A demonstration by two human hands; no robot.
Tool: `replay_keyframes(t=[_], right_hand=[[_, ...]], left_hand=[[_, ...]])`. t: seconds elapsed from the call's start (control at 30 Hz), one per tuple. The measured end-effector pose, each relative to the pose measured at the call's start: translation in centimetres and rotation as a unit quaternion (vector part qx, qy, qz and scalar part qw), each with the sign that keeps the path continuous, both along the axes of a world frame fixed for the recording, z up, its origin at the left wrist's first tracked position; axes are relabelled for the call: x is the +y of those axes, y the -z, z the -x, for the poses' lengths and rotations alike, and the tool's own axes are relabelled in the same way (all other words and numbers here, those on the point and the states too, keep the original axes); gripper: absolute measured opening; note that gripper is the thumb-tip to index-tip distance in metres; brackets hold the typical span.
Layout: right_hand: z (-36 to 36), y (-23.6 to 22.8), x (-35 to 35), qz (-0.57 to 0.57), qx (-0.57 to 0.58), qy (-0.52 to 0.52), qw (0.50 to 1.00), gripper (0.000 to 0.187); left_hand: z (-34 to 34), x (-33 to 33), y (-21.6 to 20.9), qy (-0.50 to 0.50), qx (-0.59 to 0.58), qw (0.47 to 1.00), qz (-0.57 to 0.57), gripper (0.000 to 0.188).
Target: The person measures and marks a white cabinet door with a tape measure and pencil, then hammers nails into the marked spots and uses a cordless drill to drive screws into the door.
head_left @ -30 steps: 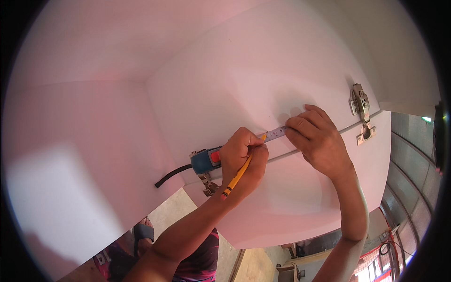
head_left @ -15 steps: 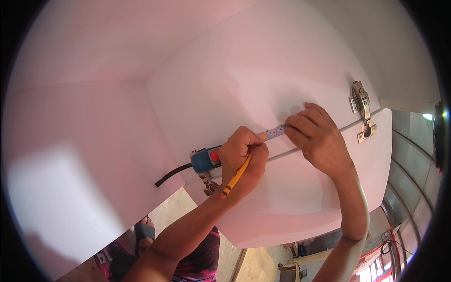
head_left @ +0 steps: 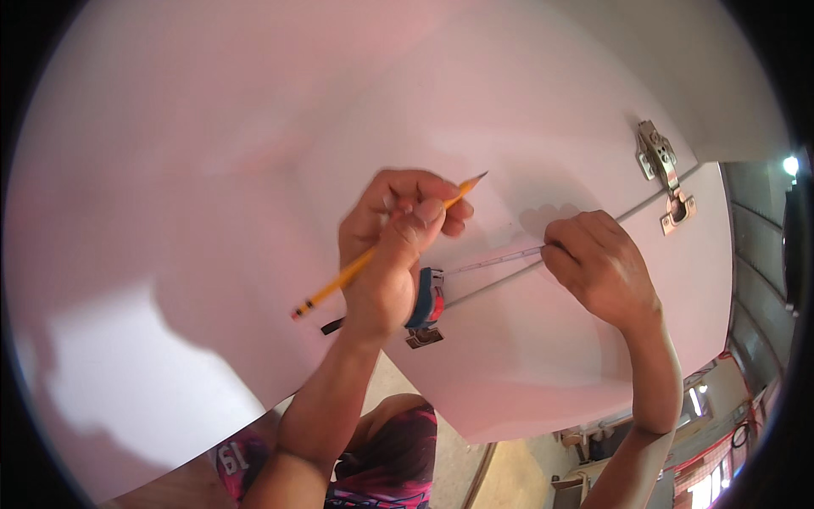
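Note:
My left hand (head_left: pixel 386 246) is closed round a yellow pencil (head_left: pixel 339 278), sharpened tip up and to the right, held off the white panel (head_left: pixel 407 93). Behind that hand's heel is a tape measure (head_left: pixel 428 301), its case blue with a red part; I cannot tell whether the hand touches it. From the case a thin blade (head_left: pixel 496 258) runs out to my right hand (head_left: pixel 600 267), whose closed fingers pinch its far part. A black strap (head_left: pixel 331 326) shows by my left wrist.
A metal hinge (head_left: pixel 666 174) spans the seam between two white panels at the right. Another hinge (head_left: pixel 424 338) sits below the tape case. Beneath the panel edge are my patterned shorts (head_left: pixel 386 454), a wooden board (head_left: pixel 509 475) and workshop clutter.
My left hand has lifted the pencil off the panel and turned its palm side into view. The tape case has shifted right and turned; my right hand has moved slightly right and down.

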State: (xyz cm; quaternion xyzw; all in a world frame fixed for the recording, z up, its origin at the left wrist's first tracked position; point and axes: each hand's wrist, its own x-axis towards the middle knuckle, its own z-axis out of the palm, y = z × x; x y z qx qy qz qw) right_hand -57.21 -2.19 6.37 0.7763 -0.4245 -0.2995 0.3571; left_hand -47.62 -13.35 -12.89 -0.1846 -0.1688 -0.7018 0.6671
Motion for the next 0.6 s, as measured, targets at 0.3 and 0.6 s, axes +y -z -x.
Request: replay_keyframes(t=[0.3,0.6], right_hand=[[-1.3,-0.4,4.2,0.061,-0.056,-0.047,0.995,0.019],[-3.0,1.0,7.9,0.05,-0.142,-0.013,0.988,0.02]], left_hand=[[3.4,-7.9,-6.2,0.063,-0.248,0.92,0.298,0.03],[3.2,-8.0,-5.3,-0.01,-0.321,0.789,0.523,0.011]])
